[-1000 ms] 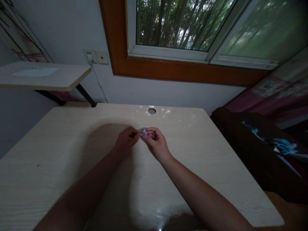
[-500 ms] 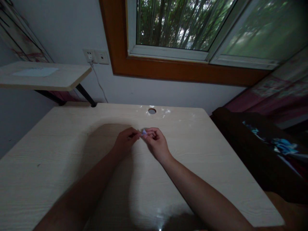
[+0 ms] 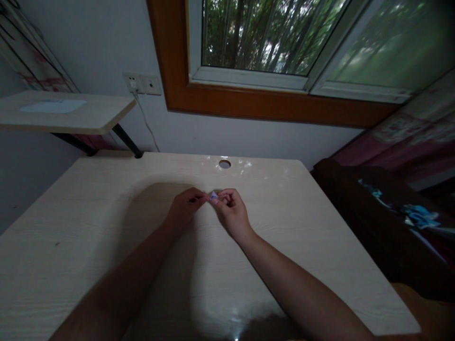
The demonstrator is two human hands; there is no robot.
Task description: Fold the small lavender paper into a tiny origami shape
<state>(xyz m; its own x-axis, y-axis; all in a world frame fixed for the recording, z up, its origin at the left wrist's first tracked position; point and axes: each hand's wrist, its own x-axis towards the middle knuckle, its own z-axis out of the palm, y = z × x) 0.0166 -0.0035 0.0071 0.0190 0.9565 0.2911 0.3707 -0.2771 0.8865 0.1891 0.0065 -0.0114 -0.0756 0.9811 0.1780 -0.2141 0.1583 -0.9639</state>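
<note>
A small light-purple piece with a pointed top [image 3: 213, 195], which looks like folded paper, is between my two hands above the pale wooden desk [image 3: 284, 203]. My right hand [image 3: 232, 208] pinches it from the right with thumb and fingertips, the other fingers curled. From the other side my left hand [image 3: 186, 204] closes thumb and forefinger at its left edge. The fingertips of both hands nearly meet and cover much of the small piece.
A round cable hole [image 3: 224, 164] is near the desk's back edge. At the left a raised shelf [image 3: 106, 118] on black legs bears a white sheet [image 3: 53, 106]. Behind are a wall socket [image 3: 142, 84] with a cable and a window. Dark furniture [image 3: 377, 213] with blue cloth stands right.
The purple piece has turned slightly between my fingertips and shows a little more of its face. Both arms stay almost where they were.
</note>
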